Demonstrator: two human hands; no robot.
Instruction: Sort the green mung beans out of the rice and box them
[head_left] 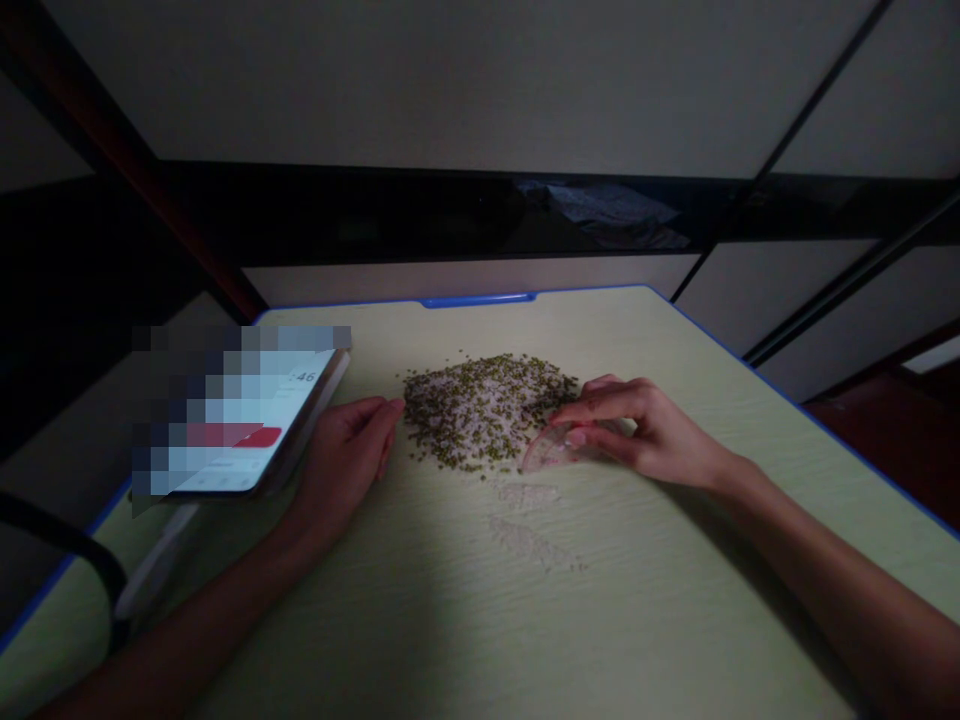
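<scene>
A heap of green mung beans mixed with white rice grains [487, 405] lies spread on the table. My right hand [637, 430] pinches a clear, half-round protractor [545, 450] between thumb and fingers, at the heap's right edge. The protractor stands tilted near the tabletop, partly hidden by the fingers. My left hand [349, 450] is closed beside the heap's left edge, thumb pressed to the fingers; whether it holds anything is hidden. In front of the heap, small strips of pale rice grains [529, 495] are scattered on the wood-grain surface.
A tablet or phone with a lit screen [251, 440] leans on a stand at the left, close to my left forearm. A dark cable [97, 560] curves beside it. The table [465, 620] has a blue rim, and pale cabinet doors [465, 90] rise behind it.
</scene>
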